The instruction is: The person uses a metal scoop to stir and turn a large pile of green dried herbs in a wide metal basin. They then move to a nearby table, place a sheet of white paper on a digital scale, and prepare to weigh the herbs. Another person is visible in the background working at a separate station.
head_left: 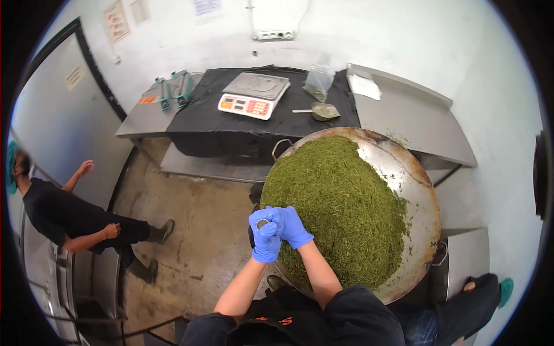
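Note:
My left hand [266, 242] and my right hand [293, 228], both in blue gloves, are closed together at the left rim of a wide metal pan [424, 196]. They grip a handle [262, 223] whose round end pokes out at the top of the left fist. The rest of it is hidden beneath the hands, so the tool's kind cannot be made out. Heaped in the pan, just right of my hands, is a large mound of chopped green leaves [346, 202]. Bare metal shows along the pan's right side.
Behind the pan, a black-covered table [199, 109] holds a scale [254, 95], a metal scoop [324, 112] and a clear plastic bag [318, 81]. Two green-and-white devices [176, 91] sit at its left. One person [75, 213] stands at left, another [470, 305] at lower right.

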A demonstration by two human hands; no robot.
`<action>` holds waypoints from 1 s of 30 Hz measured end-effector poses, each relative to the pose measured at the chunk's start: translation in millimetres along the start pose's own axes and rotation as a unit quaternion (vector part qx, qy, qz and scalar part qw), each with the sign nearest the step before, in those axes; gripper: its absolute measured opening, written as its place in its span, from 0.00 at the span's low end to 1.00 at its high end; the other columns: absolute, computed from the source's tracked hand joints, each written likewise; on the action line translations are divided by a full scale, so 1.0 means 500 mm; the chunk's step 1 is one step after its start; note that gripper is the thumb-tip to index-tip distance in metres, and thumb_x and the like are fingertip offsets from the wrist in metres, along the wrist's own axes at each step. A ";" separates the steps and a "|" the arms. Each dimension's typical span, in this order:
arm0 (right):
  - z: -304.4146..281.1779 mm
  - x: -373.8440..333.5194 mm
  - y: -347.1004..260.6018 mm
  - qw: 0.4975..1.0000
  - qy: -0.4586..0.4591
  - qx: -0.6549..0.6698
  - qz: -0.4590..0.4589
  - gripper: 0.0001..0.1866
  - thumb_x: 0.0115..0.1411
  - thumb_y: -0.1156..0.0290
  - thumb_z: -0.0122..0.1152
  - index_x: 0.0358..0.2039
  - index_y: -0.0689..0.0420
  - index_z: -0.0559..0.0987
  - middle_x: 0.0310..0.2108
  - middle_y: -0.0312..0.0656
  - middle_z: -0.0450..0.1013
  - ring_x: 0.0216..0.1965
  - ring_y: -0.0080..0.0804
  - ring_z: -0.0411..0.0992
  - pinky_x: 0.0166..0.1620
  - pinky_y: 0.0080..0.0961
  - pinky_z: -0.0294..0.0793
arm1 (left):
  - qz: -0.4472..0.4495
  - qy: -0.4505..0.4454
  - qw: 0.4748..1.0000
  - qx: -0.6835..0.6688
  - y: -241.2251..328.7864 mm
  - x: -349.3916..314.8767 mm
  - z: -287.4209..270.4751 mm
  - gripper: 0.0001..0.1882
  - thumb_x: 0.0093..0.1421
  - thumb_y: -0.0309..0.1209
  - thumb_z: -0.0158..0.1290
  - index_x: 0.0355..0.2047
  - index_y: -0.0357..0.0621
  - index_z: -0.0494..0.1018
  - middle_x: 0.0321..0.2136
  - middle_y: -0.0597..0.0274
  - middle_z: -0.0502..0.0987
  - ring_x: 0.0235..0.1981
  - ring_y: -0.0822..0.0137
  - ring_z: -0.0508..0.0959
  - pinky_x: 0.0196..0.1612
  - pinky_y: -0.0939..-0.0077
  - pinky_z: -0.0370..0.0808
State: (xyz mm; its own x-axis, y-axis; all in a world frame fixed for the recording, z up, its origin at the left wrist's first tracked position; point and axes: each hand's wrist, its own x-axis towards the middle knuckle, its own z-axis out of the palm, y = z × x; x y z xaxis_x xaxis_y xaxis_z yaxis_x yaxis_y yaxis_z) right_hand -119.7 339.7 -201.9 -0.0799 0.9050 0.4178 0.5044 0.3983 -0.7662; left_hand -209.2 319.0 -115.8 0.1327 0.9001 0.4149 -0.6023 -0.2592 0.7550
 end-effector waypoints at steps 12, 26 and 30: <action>-0.180 0.143 0.023 0.962 0.162 -0.150 0.162 0.08 0.45 0.69 0.62 0.19 0.61 0.77 0.17 0.51 0.71 0.19 0.29 0.73 0.24 0.26 0.68 | 0.001 -0.164 0.986 -0.035 -0.119 0.220 0.023 0.19 0.51 0.38 0.49 0.12 0.43 0.57 0.13 0.70 0.55 0.16 0.76 0.56 0.22 0.77 0.52; -0.001 0.319 -0.196 0.986 0.159 0.049 -0.009 0.28 0.59 0.69 0.51 0.59 0.62 0.57 0.57 0.47 0.60 0.57 0.33 0.58 0.58 0.27 0.58 | -0.102 -0.461 0.881 -0.036 0.190 0.439 -0.085 0.22 0.62 0.46 0.41 0.16 0.46 0.61 0.12 0.69 0.60 0.15 0.76 0.61 0.22 0.81 0.60; -0.007 0.341 -0.155 0.962 0.194 0.152 0.116 0.28 0.59 0.68 0.52 0.58 0.61 0.58 0.53 0.46 0.62 0.54 0.33 0.61 0.57 0.28 0.60 | -0.193 -0.468 0.861 -0.053 0.138 0.484 -0.038 0.22 0.62 0.45 0.41 0.14 0.49 0.62 0.10 0.72 0.59 0.12 0.79 0.59 0.18 0.83 0.57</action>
State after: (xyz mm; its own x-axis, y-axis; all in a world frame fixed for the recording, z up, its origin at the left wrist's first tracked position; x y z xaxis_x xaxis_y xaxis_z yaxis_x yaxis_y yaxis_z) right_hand -169.7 462.4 -69.5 0.3614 0.8741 0.3246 0.1901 0.2717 -0.9434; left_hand -233.4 525.3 27.0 0.8854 0.2226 0.4081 -0.4329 0.0752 0.8983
